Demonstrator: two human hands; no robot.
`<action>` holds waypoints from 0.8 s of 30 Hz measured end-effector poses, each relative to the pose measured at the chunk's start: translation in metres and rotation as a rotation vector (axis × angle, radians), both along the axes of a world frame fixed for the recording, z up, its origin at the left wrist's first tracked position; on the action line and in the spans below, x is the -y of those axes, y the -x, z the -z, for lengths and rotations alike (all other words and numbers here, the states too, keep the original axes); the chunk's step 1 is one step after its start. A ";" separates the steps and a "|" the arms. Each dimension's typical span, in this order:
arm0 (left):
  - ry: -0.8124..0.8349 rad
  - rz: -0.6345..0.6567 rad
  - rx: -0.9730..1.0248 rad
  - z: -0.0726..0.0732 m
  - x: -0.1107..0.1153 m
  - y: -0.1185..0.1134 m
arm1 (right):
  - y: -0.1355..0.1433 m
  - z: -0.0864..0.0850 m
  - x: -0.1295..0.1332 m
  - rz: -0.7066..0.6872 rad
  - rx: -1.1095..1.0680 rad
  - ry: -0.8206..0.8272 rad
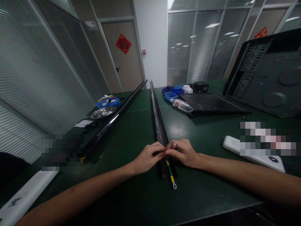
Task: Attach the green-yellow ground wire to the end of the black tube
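Note:
A long dark channel-shaped rail (158,119) lies lengthwise on the green table, its near end toward me. Over that near end, my left hand (150,157) and my right hand (182,153) meet with fingertips pinched together. Whatever sits between the fingertips is too small and too covered to make out. A ring shows on a finger of my right hand. Just below the fingers, a short green and yellow wire (170,171) runs along the rail. It ends in a metal ring terminal (174,186) near the rail's end.
Left of the rail lies a second long dark rail (113,121), with a metal bowl (103,112) and a blue tray (110,103) beyond. To the right are a plastic bottle (182,105), a flat dark panel (211,103), a white power strip (254,153) and a computer case (268,75).

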State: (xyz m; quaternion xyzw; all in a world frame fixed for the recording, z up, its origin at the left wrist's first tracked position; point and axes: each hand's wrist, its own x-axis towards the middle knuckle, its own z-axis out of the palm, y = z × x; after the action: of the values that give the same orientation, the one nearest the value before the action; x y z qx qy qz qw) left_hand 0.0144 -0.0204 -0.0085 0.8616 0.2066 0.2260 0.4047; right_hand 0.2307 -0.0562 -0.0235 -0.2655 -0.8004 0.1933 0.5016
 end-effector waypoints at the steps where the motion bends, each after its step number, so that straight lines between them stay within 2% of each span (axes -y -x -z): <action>1: -0.001 0.001 0.005 0.000 0.000 0.000 | 0.000 0.000 0.000 0.000 -0.002 0.000; 8: -0.001 -0.001 0.003 -0.001 0.001 0.000 | 0.000 0.000 0.000 -0.026 -0.026 0.024; 15: -0.041 -0.002 -0.007 0.003 -0.001 0.000 | 0.000 0.005 -0.002 0.009 -0.012 -0.006; 24: -0.013 -0.003 -0.012 -0.001 0.001 0.000 | -0.001 0.007 -0.001 -0.021 -0.032 0.012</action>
State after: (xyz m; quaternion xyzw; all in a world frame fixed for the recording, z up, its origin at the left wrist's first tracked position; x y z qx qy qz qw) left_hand 0.0147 -0.0210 -0.0077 0.8654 0.2088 0.2227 0.3973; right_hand 0.2316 -0.0551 -0.0300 -0.2567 -0.7938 0.2076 0.5107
